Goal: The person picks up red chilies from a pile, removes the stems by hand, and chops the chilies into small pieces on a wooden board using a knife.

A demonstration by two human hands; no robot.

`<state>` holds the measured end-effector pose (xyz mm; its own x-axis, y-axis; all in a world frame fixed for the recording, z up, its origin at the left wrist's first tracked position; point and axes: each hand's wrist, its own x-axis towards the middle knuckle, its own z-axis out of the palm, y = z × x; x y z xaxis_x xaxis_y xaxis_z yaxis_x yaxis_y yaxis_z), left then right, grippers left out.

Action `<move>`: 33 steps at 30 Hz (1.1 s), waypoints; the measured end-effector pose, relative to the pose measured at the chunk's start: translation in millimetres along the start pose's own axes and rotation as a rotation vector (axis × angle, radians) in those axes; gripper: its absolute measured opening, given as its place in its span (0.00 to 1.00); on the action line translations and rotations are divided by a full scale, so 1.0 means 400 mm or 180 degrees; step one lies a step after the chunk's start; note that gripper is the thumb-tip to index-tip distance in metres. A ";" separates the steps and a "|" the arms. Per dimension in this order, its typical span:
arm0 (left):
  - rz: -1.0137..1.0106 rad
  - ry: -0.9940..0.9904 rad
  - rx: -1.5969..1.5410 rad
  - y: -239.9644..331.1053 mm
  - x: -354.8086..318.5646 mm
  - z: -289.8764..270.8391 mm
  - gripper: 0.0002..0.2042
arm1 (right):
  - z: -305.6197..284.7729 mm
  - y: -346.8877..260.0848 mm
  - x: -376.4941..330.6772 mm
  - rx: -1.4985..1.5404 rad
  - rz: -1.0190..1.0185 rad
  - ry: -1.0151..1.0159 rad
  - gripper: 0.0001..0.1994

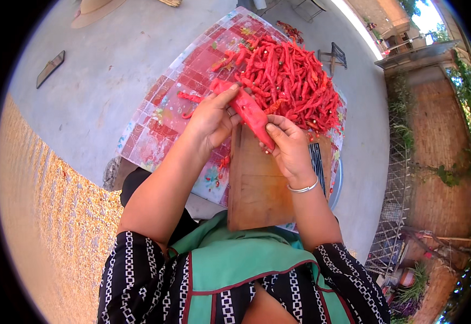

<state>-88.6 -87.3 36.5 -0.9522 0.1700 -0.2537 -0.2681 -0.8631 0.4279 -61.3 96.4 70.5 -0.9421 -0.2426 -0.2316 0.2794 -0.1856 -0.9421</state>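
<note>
A long, broad red pepper (251, 115) is stretched slantwise between my two hands, above the wooden board. My left hand (214, 116) grips its upper part, thumb on top. Fingers and thumb of my right hand (289, 143), below a silver bracelet, pinch its lower tip. Under the hands lies a wooden cutting board (259, 197), its near end by my green apron (246, 267). A big heap of thin red chili peppers (295, 81) covers the far right of the table, and a few loose ones lie left of the heap. A dark striped strip (316, 162) rests by the board's right edge.
The table wears a red-and-white checked cloth (154, 127). Yellow grain (68, 227) is spread on the ground at left. A small stool (333, 56) stands beyond the heap, and a hat (95, 12) lies at the far left. A brick wall (443, 140) runs along the right.
</note>
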 end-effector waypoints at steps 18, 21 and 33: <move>0.0410 0.0028 -0.0144 0.073 -0.002 -0.022 0.08 | -0.126 -0.072 0.097 -0.3410 -0.1321 0.1283 0.14; 0.0304 0.0203 0.0154 0.060 -0.003 -0.009 0.07 | -0.164 -0.037 0.140 -0.4527 -0.1341 0.1177 0.20; 0.0333 0.0360 0.0629 0.047 -0.009 0.005 0.05 | -0.087 -0.089 0.218 -0.4616 -0.1471 0.0943 0.13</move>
<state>-90.4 -103.1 47.1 -0.9568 0.0206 -0.2899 -0.2028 -0.7616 0.6155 -159.7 114.9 75.3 -0.9433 -0.2033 0.2624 -0.2842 0.9032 -0.3217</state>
